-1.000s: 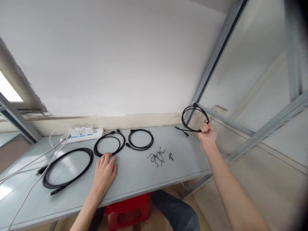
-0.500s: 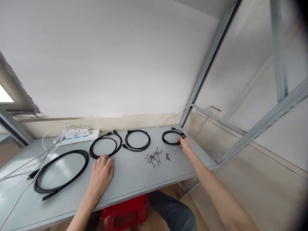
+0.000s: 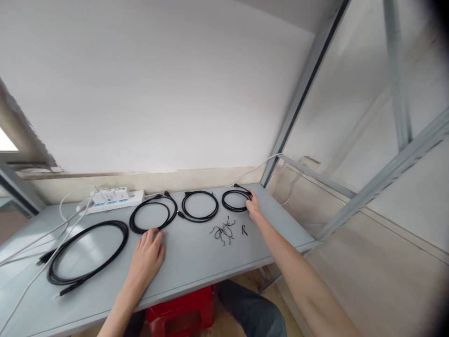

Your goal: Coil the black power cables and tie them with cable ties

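My right hand (image 3: 253, 205) grips the right side of a small coiled black cable (image 3: 223, 201) at the back right of the table, its fingertips partly hidden. A loose cable end sticks out at the top of that coil. My left hand (image 3: 147, 255) lies palm down on the table with fingers extended, its fingertips at the near edge of another coiled black cable (image 3: 132, 219). Between these coils lies a third coiled black cable (image 3: 217, 206). Thin dark twist ties (image 3: 223, 230) lie in a loose tangle in front, with a single dark bent tie (image 3: 244, 230) beside them.
A larger coiled black cable (image 3: 125, 234) lies at the left, with white cords crossing beside it. Behind it, a white power strip (image 3: 131, 199) holds plugged-in adapters. Grey metal frame posts (image 3: 294, 112) rise at the right. A red stool (image 3: 182, 311) is under the table's (image 3: 196, 262) front edge.
My right hand has slid the small coiled cable leftward along the table, closer to the middle coil. My left hand has stayed in place.
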